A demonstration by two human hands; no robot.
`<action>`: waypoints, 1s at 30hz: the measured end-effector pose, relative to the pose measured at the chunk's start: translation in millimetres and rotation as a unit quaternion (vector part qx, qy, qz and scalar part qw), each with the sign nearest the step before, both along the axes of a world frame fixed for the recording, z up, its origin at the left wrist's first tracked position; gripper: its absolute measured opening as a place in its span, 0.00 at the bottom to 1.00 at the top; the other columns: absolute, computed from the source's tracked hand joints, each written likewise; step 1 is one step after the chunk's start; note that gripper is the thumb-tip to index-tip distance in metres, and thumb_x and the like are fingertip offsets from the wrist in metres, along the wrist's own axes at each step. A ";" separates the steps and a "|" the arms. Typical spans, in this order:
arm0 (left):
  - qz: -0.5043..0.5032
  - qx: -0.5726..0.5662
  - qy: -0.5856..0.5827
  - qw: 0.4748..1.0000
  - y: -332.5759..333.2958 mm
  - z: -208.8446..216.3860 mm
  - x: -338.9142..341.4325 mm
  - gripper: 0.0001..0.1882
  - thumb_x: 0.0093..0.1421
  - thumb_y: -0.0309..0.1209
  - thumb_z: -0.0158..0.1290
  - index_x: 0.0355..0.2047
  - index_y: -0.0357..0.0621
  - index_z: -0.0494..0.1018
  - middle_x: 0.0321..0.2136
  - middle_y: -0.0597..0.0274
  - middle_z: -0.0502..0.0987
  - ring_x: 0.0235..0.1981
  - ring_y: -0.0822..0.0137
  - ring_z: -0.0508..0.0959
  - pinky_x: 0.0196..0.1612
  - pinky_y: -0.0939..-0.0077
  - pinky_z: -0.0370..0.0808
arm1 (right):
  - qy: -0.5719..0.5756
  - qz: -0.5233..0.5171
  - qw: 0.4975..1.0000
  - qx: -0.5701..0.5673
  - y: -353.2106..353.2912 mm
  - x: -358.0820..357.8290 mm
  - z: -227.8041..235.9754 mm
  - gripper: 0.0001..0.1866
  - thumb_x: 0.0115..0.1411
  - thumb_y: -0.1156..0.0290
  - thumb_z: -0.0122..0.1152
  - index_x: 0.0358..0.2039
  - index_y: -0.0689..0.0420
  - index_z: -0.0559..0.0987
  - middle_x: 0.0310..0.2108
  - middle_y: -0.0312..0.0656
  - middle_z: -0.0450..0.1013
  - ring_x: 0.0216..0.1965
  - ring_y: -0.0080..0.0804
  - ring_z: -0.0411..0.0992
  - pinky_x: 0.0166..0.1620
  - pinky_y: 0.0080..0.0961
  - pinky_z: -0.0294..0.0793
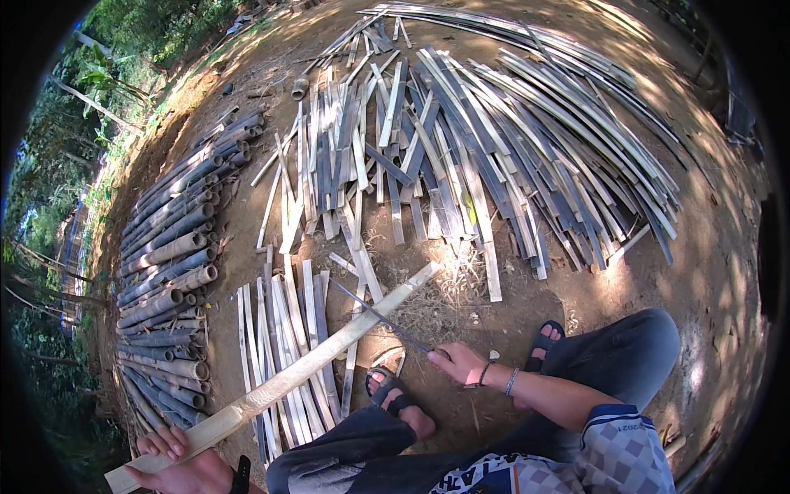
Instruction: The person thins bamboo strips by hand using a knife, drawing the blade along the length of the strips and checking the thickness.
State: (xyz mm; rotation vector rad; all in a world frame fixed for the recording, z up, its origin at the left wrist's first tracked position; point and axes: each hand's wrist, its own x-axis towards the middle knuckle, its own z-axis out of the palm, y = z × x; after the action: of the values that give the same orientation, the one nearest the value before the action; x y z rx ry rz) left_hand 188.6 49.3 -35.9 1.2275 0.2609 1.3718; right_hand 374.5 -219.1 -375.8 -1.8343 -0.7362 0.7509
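Observation:
A long pale split-bamboo strip [329,350] slants up from the lower left to the middle of the view, its inner face showing a node. My left hand [185,465] is closed round its near end, thumb on the pale face and fingers over the far edge. My right hand [461,364] is closed on the handle of a long thin-bladed knife [385,319]. The dark blade points up and left, crossing the strip near its far part. Whether the edge touches the strip I cannot tell.
Cut bamboo poles [169,247] are stacked at the left. Split strips [288,362] lie beside my sandalled foot [399,399]; a large spread of strips [527,156] covers the ground ahead. Shavings [461,284] litter the dirt. Green plants grow at the far left.

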 end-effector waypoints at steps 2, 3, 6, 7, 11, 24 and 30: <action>0.005 0.001 0.007 1.000 0.3 2.9 -2.1 0.25 0.64 0.53 0.39 0.22 0.45 0.61 0.13 0.65 0.60 0.13 0.72 0.62 0.21 0.79 0.58 | 0.103 -0.042 0.993 -0.048 -3.4 9.5 -9.0 0.27 0.65 0.51 0.45 0.22 0.64 0.70 0.11 0.42 0.66 0.16 0.33 0.69 0.24 0.35 0.68; -0.006 0.003 0.006 1.000 1.6 1.2 -2.3 0.25 0.64 0.53 0.39 0.22 0.44 0.61 0.13 0.65 0.60 0.13 0.72 0.62 0.21 0.79 0.58 | 0.195 -0.066 0.976 -0.078 -5.5 19.2 -9.3 0.27 0.65 0.51 0.45 0.21 0.64 0.69 0.11 0.42 0.66 0.16 0.34 0.69 0.24 0.35 0.68; -0.027 0.009 0.000 1.000 3.4 0.3 -2.7 0.25 0.64 0.53 0.39 0.22 0.44 0.61 0.13 0.65 0.61 0.13 0.72 0.62 0.21 0.79 0.58 | 0.155 -0.061 0.985 -0.044 -2.1 16.6 -10.4 0.28 0.66 0.50 0.44 0.19 0.61 0.68 0.10 0.40 0.64 0.13 0.30 0.67 0.20 0.31 0.65; -0.028 0.006 -0.002 1.000 2.7 1.3 -2.4 0.25 0.64 0.53 0.39 0.22 0.44 0.61 0.13 0.65 0.61 0.13 0.72 0.62 0.22 0.79 0.58 | 0.087 -0.047 0.995 -0.014 0.6 10.5 -10.8 0.28 0.66 0.49 0.44 0.19 0.60 0.68 0.10 0.38 0.64 0.12 0.28 0.66 0.18 0.29 0.64; -0.009 -0.007 -0.021 1.000 2.5 1.0 2.3 0.25 0.64 0.52 0.39 0.21 0.44 0.61 0.13 0.65 0.61 0.12 0.72 0.61 0.20 0.79 0.58 | 0.105 -0.072 0.992 0.008 0.4 18.2 -32.3 0.29 0.65 0.46 0.44 0.17 0.56 0.67 0.09 0.35 0.62 0.09 0.21 0.62 0.13 0.22 0.59; -0.023 0.003 -0.008 1.000 -11.6 4.9 7.3 0.24 0.65 0.51 0.38 0.21 0.44 0.60 0.12 0.66 0.59 0.12 0.74 0.60 0.18 0.82 0.58 | 0.138 -0.096 0.977 -0.135 0.8 42.0 -29.0 0.31 0.63 0.45 0.46 0.18 0.63 0.68 0.11 0.44 0.63 0.15 0.38 0.66 0.24 0.37 0.66; -0.050 0.029 -0.011 0.998 -22.4 7.9 11.9 0.25 0.65 0.52 0.38 0.21 0.45 0.59 0.13 0.66 0.59 0.12 0.74 0.60 0.18 0.82 0.58 | 0.123 -0.033 0.990 -0.056 4.9 40.3 -17.9 0.34 0.62 0.41 0.44 0.18 0.62 0.69 0.11 0.45 0.66 0.14 0.40 0.68 0.23 0.37 0.69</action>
State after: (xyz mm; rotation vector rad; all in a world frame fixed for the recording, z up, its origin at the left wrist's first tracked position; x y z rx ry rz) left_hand 200.6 26.9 -28.1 1.2555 0.1434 1.3137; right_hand 414.8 -214.2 -393.7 -1.8157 -0.4793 0.9714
